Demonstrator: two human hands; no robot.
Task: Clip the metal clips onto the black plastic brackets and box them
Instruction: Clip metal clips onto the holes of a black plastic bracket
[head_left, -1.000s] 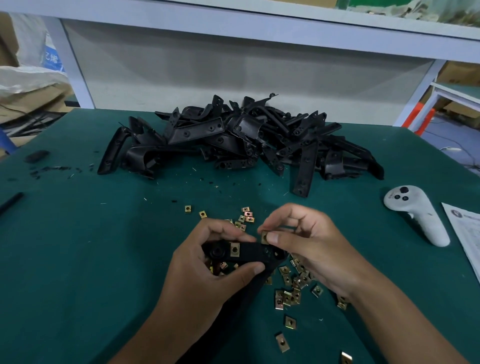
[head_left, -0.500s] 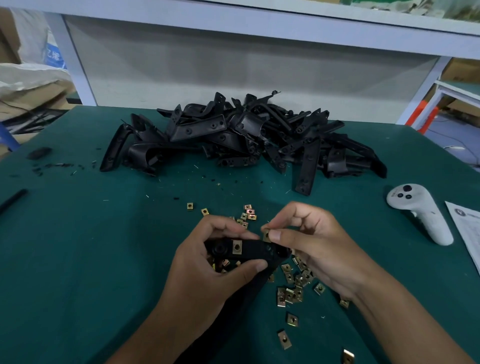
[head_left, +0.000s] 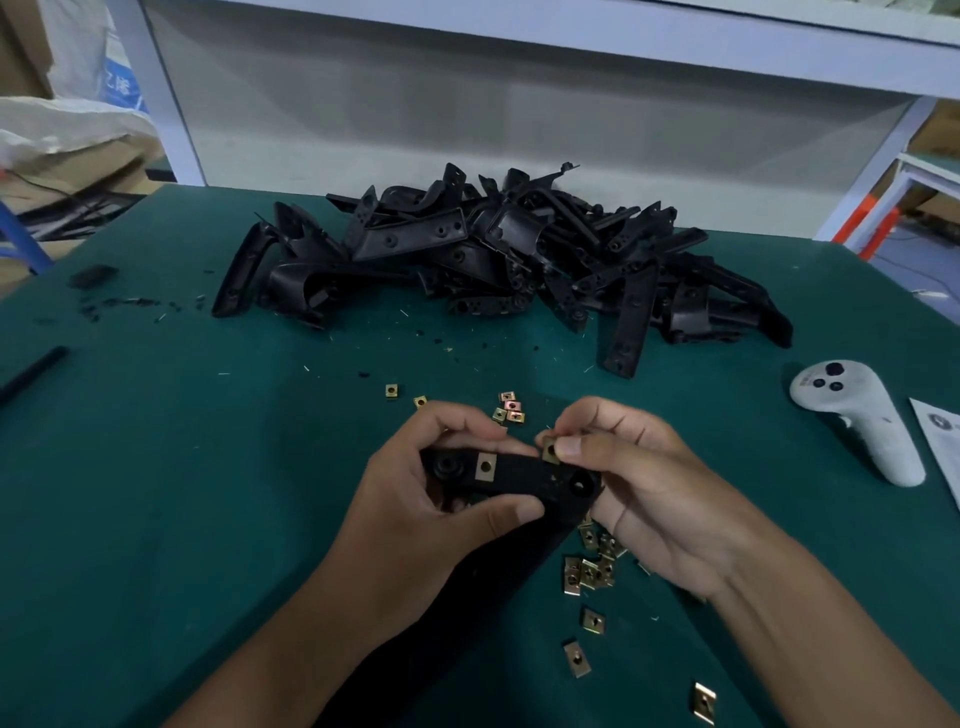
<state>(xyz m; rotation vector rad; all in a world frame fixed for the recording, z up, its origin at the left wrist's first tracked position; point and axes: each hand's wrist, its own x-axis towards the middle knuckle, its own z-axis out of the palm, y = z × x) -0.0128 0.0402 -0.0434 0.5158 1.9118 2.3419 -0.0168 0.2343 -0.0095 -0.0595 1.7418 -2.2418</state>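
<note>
Bracket pile (head_left: 498, 265) lies behind loose clips (head_left: 589, 574), controller (head_left: 862, 415) to the right.

Two bare forearms enter from the bottom edge; no sleeves visible on either. Left hand (head_left: 415, 514) and right hand (head_left: 654, 499): no gloves, rings or watch seen. Fingernails short, apparently unpainted, though the lighting is dim.

Dim, soft light; bowed wide-angle edges
</note>
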